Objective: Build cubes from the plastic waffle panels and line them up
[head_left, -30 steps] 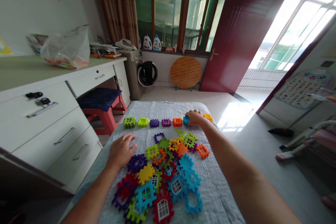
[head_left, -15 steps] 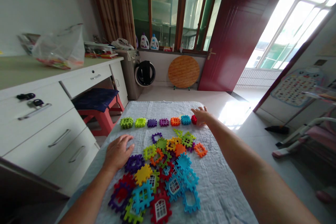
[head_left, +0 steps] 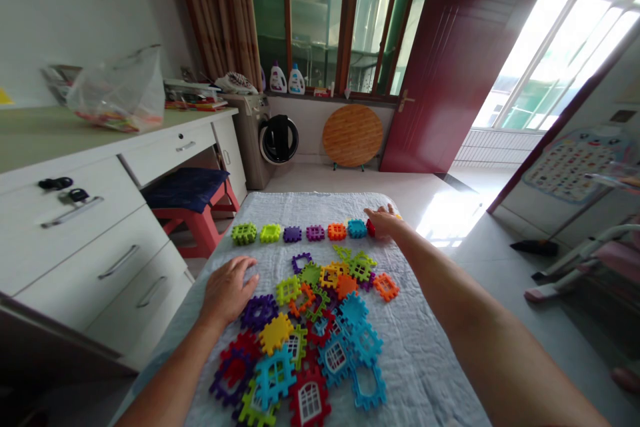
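Note:
My left hand (head_left: 231,288) lies on the cloth-covered table (head_left: 420,347), fingers apart, just left of the heap of toothed plastic tiles. My right hand (head_left: 384,221) reaches to the far right end of a row of small tile stacks and covers most of a red piece (head_left: 371,227); its fingertips stick out, but its grip is hidden. Leftward from it the row has a blue stack (head_left: 357,228), an orange one (head_left: 337,231), two purple ones and two green ones (head_left: 244,233). Blue, red, yellow, green, orange and purple tiles (head_left: 275,333) overlap in the heap.
A red stool (head_left: 200,230) with a dark cushion stands left of the table, beside a white desk (head_left: 75,233). Farther back are a washing machine (head_left: 255,147), a round wooden board (head_left: 353,136) and a dark red door (head_left: 450,67).
The whole view has shifted slightly. Both hands hold nearly the same places, and the tiles look unmoved.

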Tool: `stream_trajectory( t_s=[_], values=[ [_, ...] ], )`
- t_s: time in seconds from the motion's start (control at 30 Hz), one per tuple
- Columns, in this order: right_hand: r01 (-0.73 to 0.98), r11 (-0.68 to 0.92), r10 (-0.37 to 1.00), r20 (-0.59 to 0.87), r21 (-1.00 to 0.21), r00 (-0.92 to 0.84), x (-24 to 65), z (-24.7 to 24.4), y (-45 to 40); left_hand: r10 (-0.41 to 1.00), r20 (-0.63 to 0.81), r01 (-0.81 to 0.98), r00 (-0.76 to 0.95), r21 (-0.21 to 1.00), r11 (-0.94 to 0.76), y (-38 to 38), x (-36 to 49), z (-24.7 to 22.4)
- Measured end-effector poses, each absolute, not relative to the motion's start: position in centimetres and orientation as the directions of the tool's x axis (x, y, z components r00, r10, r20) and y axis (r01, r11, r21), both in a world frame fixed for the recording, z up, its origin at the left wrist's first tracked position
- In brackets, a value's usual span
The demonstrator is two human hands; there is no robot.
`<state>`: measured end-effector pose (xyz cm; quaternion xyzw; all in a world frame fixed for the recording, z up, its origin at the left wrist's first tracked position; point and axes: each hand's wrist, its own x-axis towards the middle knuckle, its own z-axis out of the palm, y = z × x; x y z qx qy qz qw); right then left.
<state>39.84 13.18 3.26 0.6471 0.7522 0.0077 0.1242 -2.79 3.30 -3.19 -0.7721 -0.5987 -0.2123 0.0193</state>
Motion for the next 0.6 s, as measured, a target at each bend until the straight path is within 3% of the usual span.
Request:
stream_trajectory(
  t_s=[0.6],
  values=[
    [0.982,0.138,0.966,-0.234,0.126,-0.106,39.8,2.4,13.9,0.911,0.358,0.935,0.202,0.207,-0.289,3.5,-2.9,-3.4]
  ],
)
